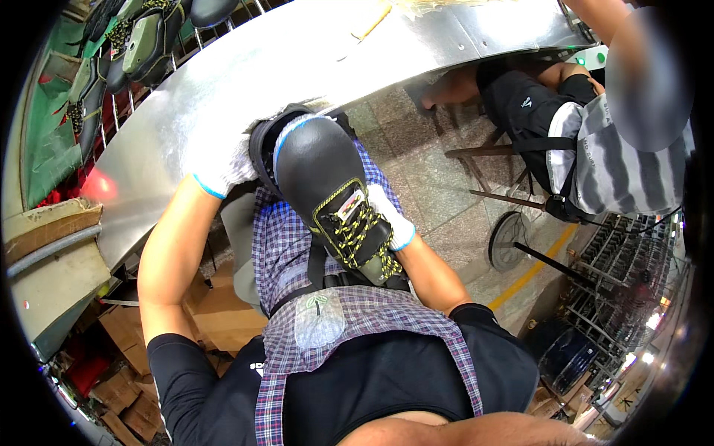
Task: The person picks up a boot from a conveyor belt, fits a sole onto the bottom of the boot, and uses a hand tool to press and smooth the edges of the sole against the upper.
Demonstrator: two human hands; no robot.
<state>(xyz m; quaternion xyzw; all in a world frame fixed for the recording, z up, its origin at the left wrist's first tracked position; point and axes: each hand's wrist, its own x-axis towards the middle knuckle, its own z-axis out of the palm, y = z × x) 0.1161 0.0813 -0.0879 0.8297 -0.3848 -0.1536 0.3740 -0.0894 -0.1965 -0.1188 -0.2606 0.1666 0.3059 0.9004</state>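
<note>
A black work shoe [316,160] with yellow-and-black laces and yellow stitching is tilted over my lap, its smooth rounded part pointing away from me and its laced part toward me. Beside its far left side is a dark curved rim [262,149]; whether it belongs to the same shoe I cannot tell. My left hand [229,160], in a white knit glove with a blue cuff, is closed at that rim, fingers partly hidden. On the other side, my right hand [392,218], gloved alike, grips the shoe by its laced part, with its fingertips out of sight behind it.
A shiny metal worktable [167,97] curves across ahead, with a yellow-handled tool [374,24] on it. Several shoes hang on a rack [152,44] at far left. Another person [550,126] sits at right. Cardboard boxes [223,320] lie at lower left; a fan [511,241] stands right.
</note>
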